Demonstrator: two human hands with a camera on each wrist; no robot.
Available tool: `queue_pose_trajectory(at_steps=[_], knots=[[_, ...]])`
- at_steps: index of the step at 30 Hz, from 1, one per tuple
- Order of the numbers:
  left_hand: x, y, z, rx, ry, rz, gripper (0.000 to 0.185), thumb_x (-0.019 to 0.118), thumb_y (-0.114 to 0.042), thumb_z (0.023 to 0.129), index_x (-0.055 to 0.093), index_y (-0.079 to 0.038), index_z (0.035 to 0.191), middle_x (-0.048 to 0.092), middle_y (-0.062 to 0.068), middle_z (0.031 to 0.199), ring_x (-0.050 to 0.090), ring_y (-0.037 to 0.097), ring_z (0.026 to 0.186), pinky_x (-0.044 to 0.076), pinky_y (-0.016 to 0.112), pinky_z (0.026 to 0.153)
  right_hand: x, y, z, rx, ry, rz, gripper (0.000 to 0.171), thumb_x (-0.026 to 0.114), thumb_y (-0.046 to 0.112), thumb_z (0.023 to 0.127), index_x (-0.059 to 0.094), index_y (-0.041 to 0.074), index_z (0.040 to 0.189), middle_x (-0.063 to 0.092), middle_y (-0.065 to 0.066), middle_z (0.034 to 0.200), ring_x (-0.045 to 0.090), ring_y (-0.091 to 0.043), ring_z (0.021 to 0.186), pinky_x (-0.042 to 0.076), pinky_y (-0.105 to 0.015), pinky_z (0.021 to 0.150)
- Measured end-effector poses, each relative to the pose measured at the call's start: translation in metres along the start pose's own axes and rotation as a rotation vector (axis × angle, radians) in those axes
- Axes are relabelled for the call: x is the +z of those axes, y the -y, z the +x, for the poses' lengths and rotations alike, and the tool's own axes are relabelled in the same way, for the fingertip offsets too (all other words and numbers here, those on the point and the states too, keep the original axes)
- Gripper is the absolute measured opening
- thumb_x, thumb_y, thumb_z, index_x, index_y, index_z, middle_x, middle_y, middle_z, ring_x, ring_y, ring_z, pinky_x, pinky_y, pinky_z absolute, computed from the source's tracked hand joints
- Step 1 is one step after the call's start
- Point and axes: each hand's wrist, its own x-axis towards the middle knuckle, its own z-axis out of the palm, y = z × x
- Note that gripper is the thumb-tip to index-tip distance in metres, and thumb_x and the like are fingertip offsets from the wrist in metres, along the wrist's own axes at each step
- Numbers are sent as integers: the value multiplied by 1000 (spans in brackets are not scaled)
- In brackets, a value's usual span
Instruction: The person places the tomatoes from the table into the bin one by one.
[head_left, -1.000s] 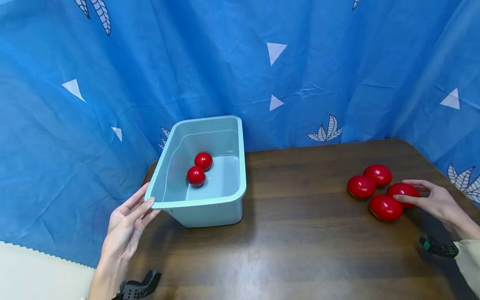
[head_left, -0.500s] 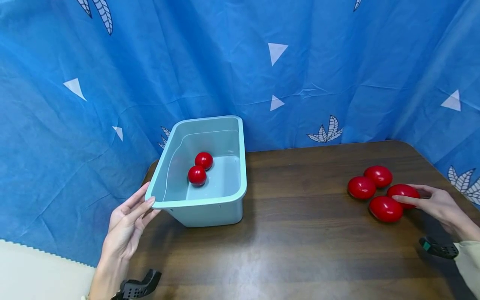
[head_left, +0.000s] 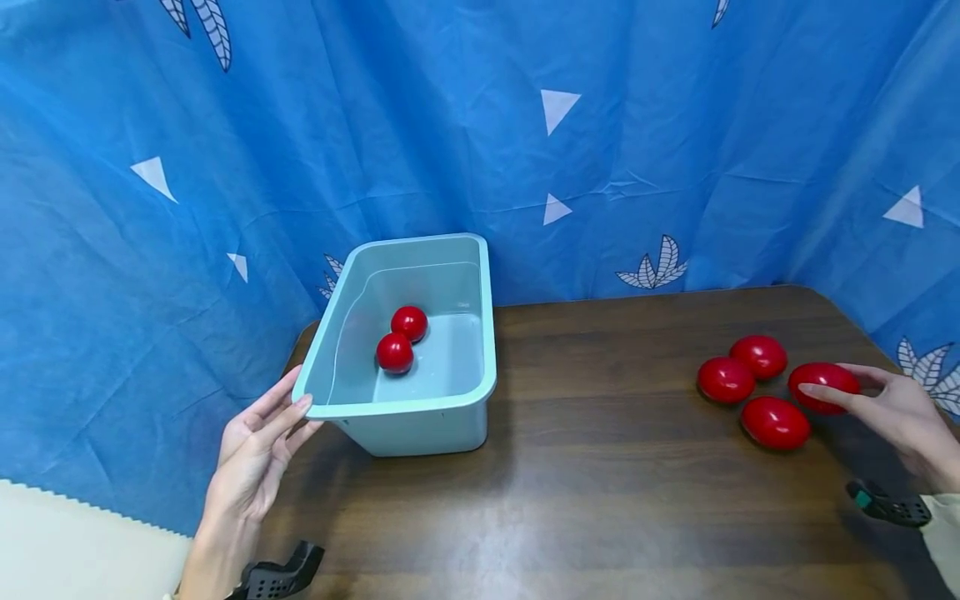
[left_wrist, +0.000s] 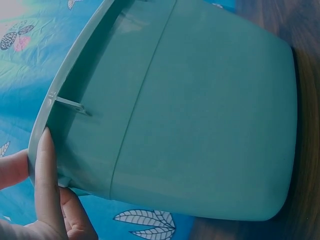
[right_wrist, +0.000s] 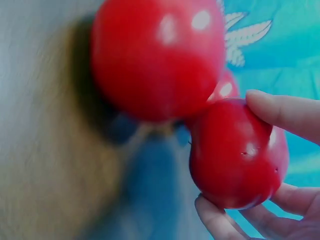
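Observation:
My left hand [head_left: 251, 458] pinches the near left corner of the rim of a pale teal plastic bin [head_left: 420, 408]; the left wrist view shows fingers on both sides of that rim [left_wrist: 42, 117]. Inside the bin lie a red ball [head_left: 394, 353] and, touching it, another red ball [head_left: 409, 322]. At the table's right side my right hand [head_left: 900, 408] holds a glossy, slightly uneven red ball [right_wrist: 235, 155] between thumb and fingers. Left of it are three more: the nearest ball [head_left: 776, 422], the left ball [head_left: 725, 381] and the far ball [head_left: 759, 357].
The dark wooden table [head_left: 585, 467] stretches between the bin and the balls. A blue patterned curtain [head_left: 637, 150] hangs behind and along both sides. On each wrist sits a black device, the left device [head_left: 277, 573] and the right device [head_left: 888, 502].
My right hand has shifted slightly right with its ball, opening a gap from the other balls. The left hand keeps its grip and the bin stays in place.

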Motion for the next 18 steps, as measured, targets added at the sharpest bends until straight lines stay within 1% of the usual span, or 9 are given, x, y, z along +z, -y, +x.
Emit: queue_pose_trajectory(at_steps=[2, 3, 6, 7, 9, 11, 13, 15, 18], knots=[[0, -1, 0, -1, 2, -2, 40, 56, 7, 105, 70, -18, 132, 69, 2, 131, 72, 17, 114, 61, 31, 90, -1, 11, -4, -29, -36, 11, 82, 59, 36, 106, 23, -23, 149, 33, -49, 137, 36, -58, 112, 51, -43, 68], [1, -2, 0, -2, 2, -1, 40, 56, 7, 105, 70, -18, 132, 69, 2, 131, 72, 17, 114, 61, 31, 90, -1, 17, -7, -47, -51, 16, 82, 59, 36, 106, 23, -23, 150, 34, -48, 137, 37, -56, 109, 49, -35, 62], [1, -1, 0, -11, -2, 12, 39, 56, 6, 105, 69, -19, 132, 68, 1, 132, 72, 17, 115, 61, 31, 90, 1, 37, -17, -119, -95, 63, 82, 63, 36, 105, 26, -17, 154, 39, -45, 139, 43, -44, 101, 46, -22, 52], [1, -1, 0, -12, -4, 15, 39, 56, 6, 105, 68, -19, 132, 68, 1, 133, 72, 17, 115, 61, 31, 91, 2, 45, -20, -143, -102, 90, 83, 66, 37, 104, 27, -13, 157, 46, -36, 137, 45, -37, 99, 47, -20, 52], [1, -2, 0, -10, -8, 15, 39, 57, 6, 105, 68, -19, 133, 67, 2, 133, 72, 17, 115, 61, 31, 91, 6, 61, -26, -190, -94, 182, 80, 70, 39, 101, 34, -2, 160, 55, -13, 132, 47, -22, 97, 49, -15, 57], [1, -2, 0, -12, -13, 11, 39, 57, 6, 105, 68, -19, 132, 68, 2, 132, 72, 17, 114, 61, 31, 91, 9, 78, -30, -235, -52, 291, 71, 73, 36, 100, 41, 12, 159, 55, 9, 125, 47, -11, 96, 52, -13, 63], [2, -3, -1, -14, -18, 8, 38, 57, 5, 105, 68, -19, 132, 68, 2, 131, 72, 17, 114, 61, 31, 90, 14, 97, -34, -263, 0, 372, 69, 75, 34, 99, 42, 22, 159, 48, 24, 120, 47, -4, 101, 53, -11, 70], [3, -3, 0, -19, -27, 11, 38, 58, 5, 105, 69, -19, 131, 68, 2, 131, 73, 17, 113, 61, 31, 90, 20, 116, -38, -296, 46, 422, 67, 75, 30, 99, 43, 26, 159, 49, 23, 127, 48, -4, 107, 55, -12, 73], [4, -4, 0, -24, -40, 14, 37, 59, 4, 104, 69, -20, 131, 69, 1, 130, 73, 16, 113, 61, 31, 90, 33, 147, -43, -352, 84, 442, 74, 76, 30, 98, 39, 23, 162, 51, 7, 143, 48, -5, 115, 57, -13, 77]])
